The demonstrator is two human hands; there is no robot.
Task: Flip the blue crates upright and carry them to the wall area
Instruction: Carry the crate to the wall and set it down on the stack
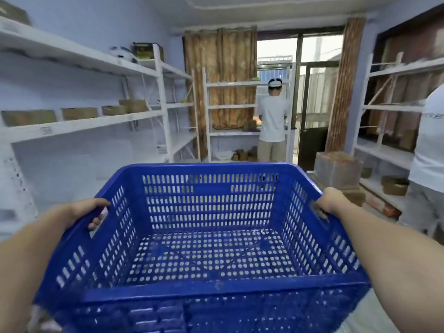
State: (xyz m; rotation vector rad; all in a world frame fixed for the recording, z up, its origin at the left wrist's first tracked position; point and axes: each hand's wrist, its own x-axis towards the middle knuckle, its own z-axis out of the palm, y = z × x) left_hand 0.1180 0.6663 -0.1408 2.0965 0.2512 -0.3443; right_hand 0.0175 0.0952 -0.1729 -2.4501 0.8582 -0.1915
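A large blue perforated crate [206, 288] fills the lower middle of the head view, upright with its open top facing me and nothing inside. My left hand [90, 210] grips the handle slot in its left wall, fingertips showing through the slot. My right hand [328, 200] grips the handle slot in the right wall. The crate is held up off the floor in front of me. Its underside and whatever lies below it are hidden.
White metal shelving [96, 123] with brown boxes lines the left wall; more shelves [389, 150] stand on the right. A person in a white shirt [274, 118] stands at the far shelf by the doorway. Another person [430, 159] stands at the right edge. Wrapped cartons [337, 167] sit on the floor.
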